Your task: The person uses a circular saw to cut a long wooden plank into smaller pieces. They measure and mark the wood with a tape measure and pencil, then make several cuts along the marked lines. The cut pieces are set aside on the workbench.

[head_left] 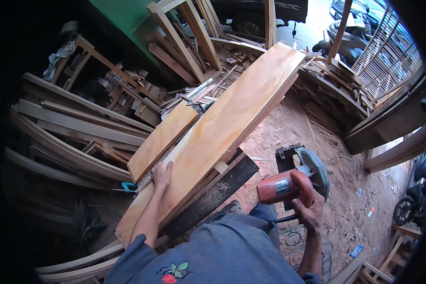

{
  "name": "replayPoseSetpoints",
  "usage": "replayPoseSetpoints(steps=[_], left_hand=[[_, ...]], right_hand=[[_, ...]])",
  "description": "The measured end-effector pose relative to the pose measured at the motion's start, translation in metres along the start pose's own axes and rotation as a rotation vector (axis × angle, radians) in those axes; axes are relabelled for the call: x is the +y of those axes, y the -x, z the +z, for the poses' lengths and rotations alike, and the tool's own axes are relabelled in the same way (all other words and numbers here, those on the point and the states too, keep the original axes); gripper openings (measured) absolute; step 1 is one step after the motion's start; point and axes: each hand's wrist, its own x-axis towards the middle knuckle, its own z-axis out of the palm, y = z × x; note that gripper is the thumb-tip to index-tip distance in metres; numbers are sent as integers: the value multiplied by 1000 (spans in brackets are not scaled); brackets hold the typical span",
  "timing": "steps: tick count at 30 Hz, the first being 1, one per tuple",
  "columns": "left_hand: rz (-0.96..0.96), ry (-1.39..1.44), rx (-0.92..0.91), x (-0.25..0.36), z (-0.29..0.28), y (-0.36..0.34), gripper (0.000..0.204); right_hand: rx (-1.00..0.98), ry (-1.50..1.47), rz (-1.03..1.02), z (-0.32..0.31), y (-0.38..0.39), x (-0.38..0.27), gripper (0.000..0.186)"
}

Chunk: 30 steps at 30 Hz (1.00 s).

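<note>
A long, wide wooden plank (222, 118) lies slantwise in front of me, on top of other boards. My left hand (161, 175) grips its left edge, with the thumb on the top face and the fingers curled over the side. Beside that edge lies a shorter board (163, 139), a narrow gap apart from the plank. My right hand (310, 210) is closed round the rear handle of a red circular saw (281, 187) with a grey blade guard. The saw is held up to the right of the plank, apart from it. Its blade is hard to make out.
A dark beam (213, 196) and a small wood block (220, 166) sit under the plank's right side. Curved timbers (80, 118) are stacked at left; offcuts (236, 59) pile up at the far end. Sawdust covers the floor (341, 189). A blue-green clamp (128, 187) shows at left.
</note>
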Motion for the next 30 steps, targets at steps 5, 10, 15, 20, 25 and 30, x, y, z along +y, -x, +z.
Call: replayPoseSetpoints(steps=[5,10,15,20,25,30], left_hand=[[-54,-35,79,16,8,-3,71],[-37,2,115,24,7,-9,70],[-39,-4,119,26,6,-8,66],[-47,-38,125,24,9,-10,65],[-30,-4,154,22,13,-9,67],[-63,-3,56,23,8,-12,68]], right_hand=[[-170,6,54,50,-5,-17,42],[-334,114,135,94,-24,-31,48],[-476,88,168,141,-36,-39,46],[-506,242,106,193,-47,-35,41],[-522,425,17,227,-55,-33,44],[-546,450,-32,235,-62,-36,60]])
